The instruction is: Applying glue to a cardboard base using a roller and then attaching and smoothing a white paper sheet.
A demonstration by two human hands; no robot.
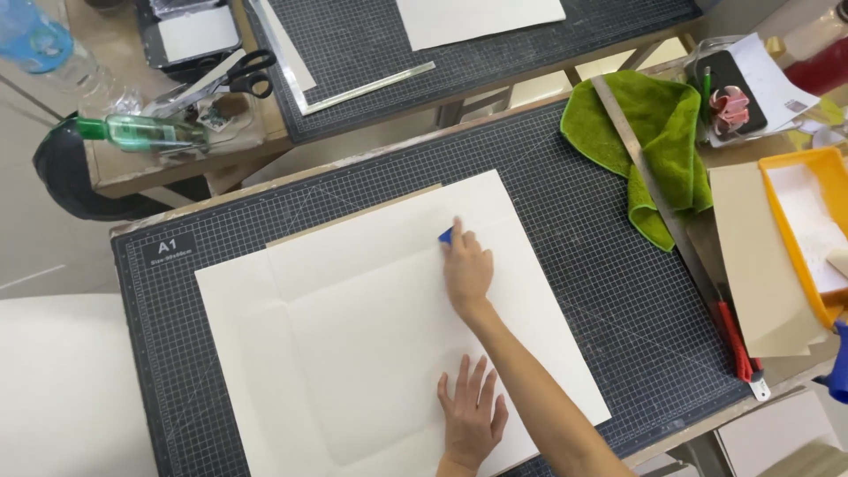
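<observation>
The right hand (466, 269) is curled around a small blue tool (446, 236), only the tip of which is seen past the fingers; the tool is pressed onto the upper middle of a large cream sheet (353, 327). The left hand (471, 415) is laid flat and released, fingers spread, palm down on the lower part of the same sheet, nothing grasped. The sheet is spread on a dark gridded cutting mat (609, 283), with square fold lines visible in it and a strip of brown board (353, 218) showing along its top edge. The mat is laid on a wooden table. One green towel (658, 141) is bunched at the mat's right corner, crossed by one long metal ruler (649, 185). One red-handled knife (735, 340) is placed beside the ruler's lower end. One yellow tray (786, 221) is set at the far right, with a tan card (760, 256) lying beside it. A second mat (459, 62) with another pale sheet (477, 19) is seen on the table behind. One pair of black scissors (243, 72) and one green bottle (146, 131) are seen on a small side table at upper left. Two hands, two mats, two sheets are counted.
</observation>
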